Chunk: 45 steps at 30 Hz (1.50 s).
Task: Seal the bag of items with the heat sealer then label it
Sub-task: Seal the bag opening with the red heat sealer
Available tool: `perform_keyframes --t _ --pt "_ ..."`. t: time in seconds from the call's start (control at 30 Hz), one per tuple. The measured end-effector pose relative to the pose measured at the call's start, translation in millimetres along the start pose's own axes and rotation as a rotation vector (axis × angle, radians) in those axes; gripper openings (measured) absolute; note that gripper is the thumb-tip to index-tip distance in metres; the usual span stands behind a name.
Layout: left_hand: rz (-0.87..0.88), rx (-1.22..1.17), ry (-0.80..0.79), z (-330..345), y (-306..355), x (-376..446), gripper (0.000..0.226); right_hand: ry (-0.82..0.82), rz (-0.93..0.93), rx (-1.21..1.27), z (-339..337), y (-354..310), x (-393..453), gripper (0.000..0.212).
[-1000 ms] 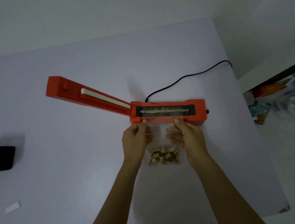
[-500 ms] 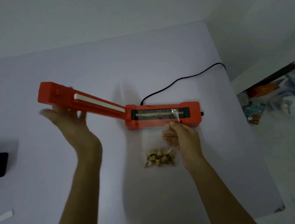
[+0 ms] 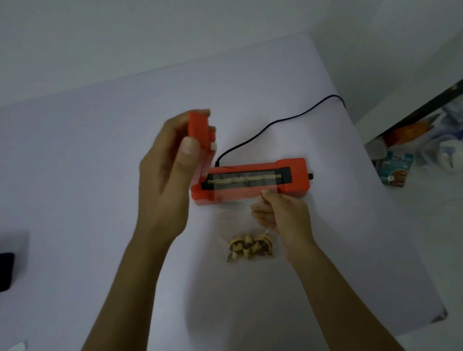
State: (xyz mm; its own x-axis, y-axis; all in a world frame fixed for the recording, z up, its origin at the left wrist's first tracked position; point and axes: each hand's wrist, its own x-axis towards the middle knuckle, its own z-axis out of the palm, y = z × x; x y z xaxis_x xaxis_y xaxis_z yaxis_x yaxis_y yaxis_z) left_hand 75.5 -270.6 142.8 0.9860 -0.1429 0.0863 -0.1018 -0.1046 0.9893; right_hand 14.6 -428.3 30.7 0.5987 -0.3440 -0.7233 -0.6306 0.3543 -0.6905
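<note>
**Closing the sealer arm on the bag mouth**

Heat sealer [image 3: 250, 183] sits mid-counter [image 3: 86, 188], cord running off behind it. Left hand [image 3: 166, 178], fingers and thumb curled round the raised lever arm [image 3: 199, 130] at the sealer's left end. Right hand [image 3: 281, 215] pinches the clear bag [image 3: 236, 217] just in front of the sealer, its mouth laid over the heating strip [image 3: 244, 180]; contents [image 3: 249, 247] bunched at the bag's near end. Advice: keep the film flat and taut, clear the right thumb off the base, press the arm down evenly.
</note>
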Motion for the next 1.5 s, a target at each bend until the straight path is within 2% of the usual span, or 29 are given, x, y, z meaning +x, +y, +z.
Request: perform_keyframes --t 0.13,0.27,0.53,0.8,0.97,1.23,1.5 --pt "0.008 0.083 -0.108 2.3 1.3 5.8 0.042 0.012 0.002 -0.002 3.0 -0.8 -0.4 0.019" --pt "-0.067 0.112 -0.217 0.5 4.3 15.3 0.037 0.018 -0.007 0.0 5.8 -1.0 -2.1 0.018" --pt "-0.133 0.233 -0.446 6.4 5.0 33.7 0.042 0.047 -0.01 -0.021 8.4 0.1 -2.0 0.018" --pt "-0.131 0.346 -0.516 19.1 -2.1 42.0 0.051 0.061 -0.005 -0.02 9.3 1.1 -1.4 0.019" --pt "-0.103 0.362 -0.54 23.4 -5.4 44.4 0.046 0.063 -0.013 -0.029 9.5 1.6 -0.8 0.019" --pt "0.009 0.446 -0.659 40.8 -20.7 50.1 0.044 0.063 -0.024 -0.013 8.3 0.8 -1.7 0.019" --pt "0.025 0.562 -0.789 59.6 -51.3 58.8 0.049 0.077 -0.032 -0.011 7.2 1.6 0.9 0.019"
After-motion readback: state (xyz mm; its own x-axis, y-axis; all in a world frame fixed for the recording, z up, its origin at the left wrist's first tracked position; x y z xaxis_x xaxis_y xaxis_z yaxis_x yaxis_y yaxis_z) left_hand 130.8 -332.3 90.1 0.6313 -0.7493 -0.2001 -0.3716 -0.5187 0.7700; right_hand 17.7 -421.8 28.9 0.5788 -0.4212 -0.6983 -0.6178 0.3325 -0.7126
